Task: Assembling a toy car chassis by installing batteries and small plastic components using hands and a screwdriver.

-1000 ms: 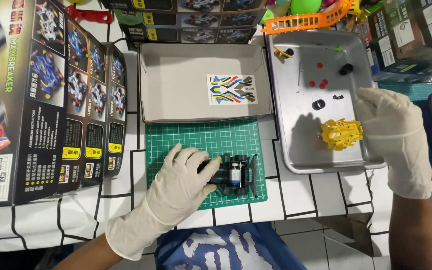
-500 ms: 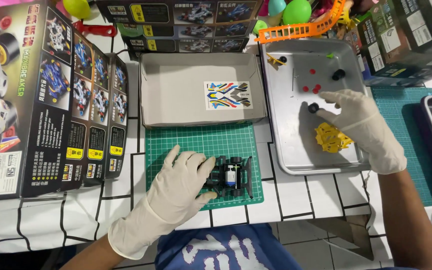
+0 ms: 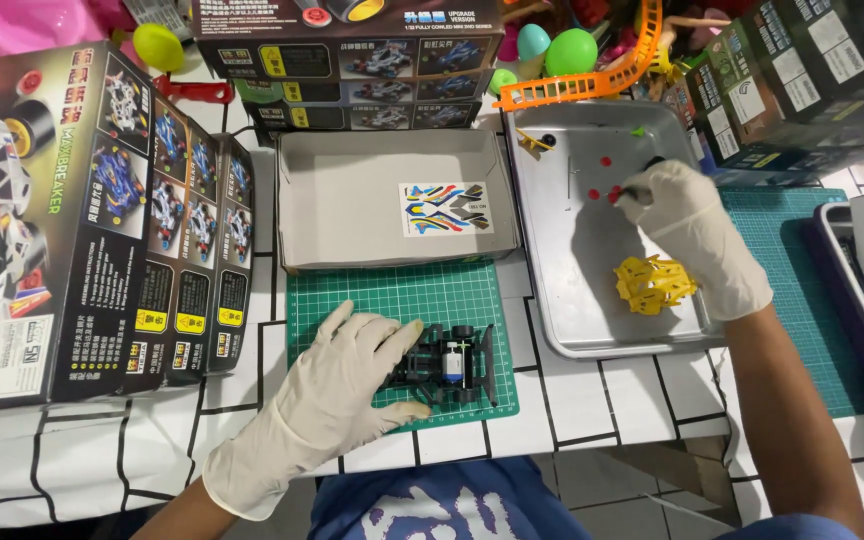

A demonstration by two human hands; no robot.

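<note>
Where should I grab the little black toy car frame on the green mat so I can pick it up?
Pinch the black car frame across its long side rails, probably from above. It lies flat on the green mat, wheels at its ends, motor parts in the middle. The left hand already rests against its left end, so come from the right.

Toy car chassis (image 3: 444,365) on cutting mat (image 3: 402,300), open box tray (image 3: 352,210) behind mat holding sticker sheet (image 3: 445,208), metal tray (image 3: 572,270) right of both, plastic part (image 3: 652,284) and small pieces, possibly gears (image 3: 600,178), in it, kit boxes (image 3: 82,220) left.
</note>
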